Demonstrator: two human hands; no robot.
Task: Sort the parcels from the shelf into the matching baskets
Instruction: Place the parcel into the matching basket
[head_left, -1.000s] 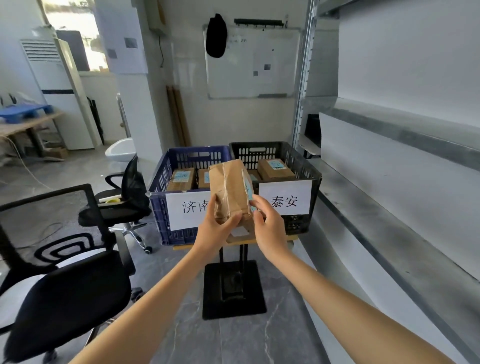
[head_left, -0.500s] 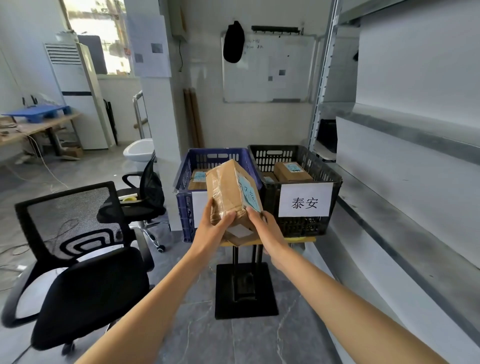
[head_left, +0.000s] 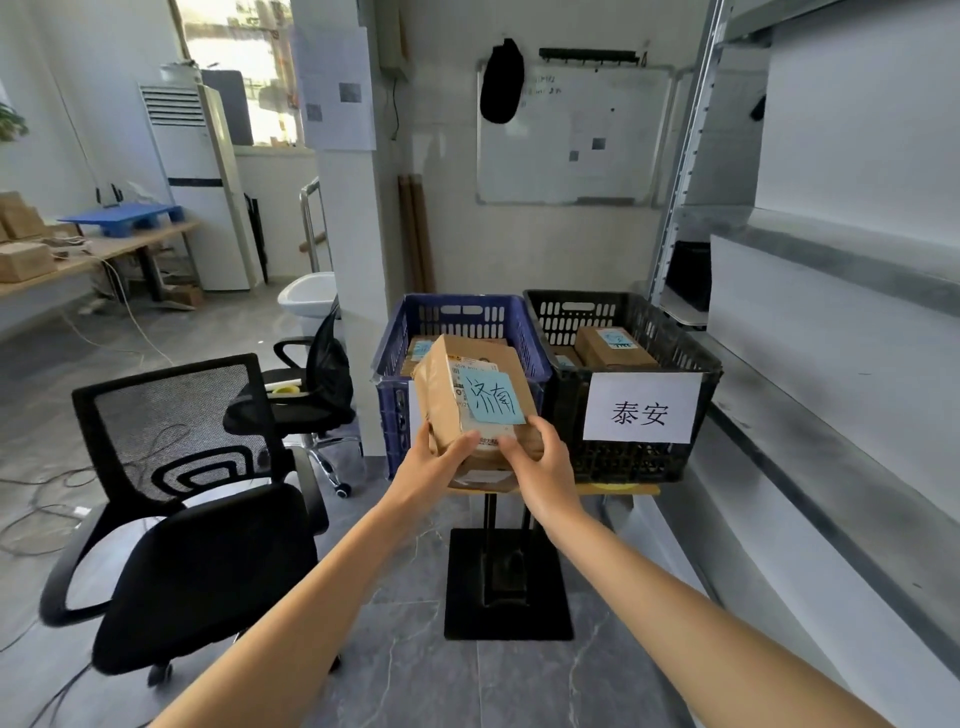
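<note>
I hold a brown cardboard parcel (head_left: 441, 400) in front of the baskets, tilted so its top face shows a white shipping label and a blue sticky note with handwritten characters. My left hand (head_left: 434, 467) grips its lower left corner, thumb on top. My right hand (head_left: 540, 467) grips its lower right edge. Behind it stands a blue basket (head_left: 462, 317) with parcels inside; its front label is hidden by the parcel. Beside it on the right is a black basket (head_left: 649, 332) with a white label and brown parcels (head_left: 613, 348) inside.
Both baskets rest on a small stand with a black base (head_left: 506, 587). Grey metal shelves (head_left: 831, 467) run along the right. Two black office chairs (head_left: 192, 499) stand at the left. A whiteboard (head_left: 571, 135) hangs on the back wall; a table with boxes (head_left: 31, 260) is far left.
The parcel has tilted toward me, so its labelled face with the blue note now shows. The view has shifted left relative to the baskets; both hands keep their hold.
</note>
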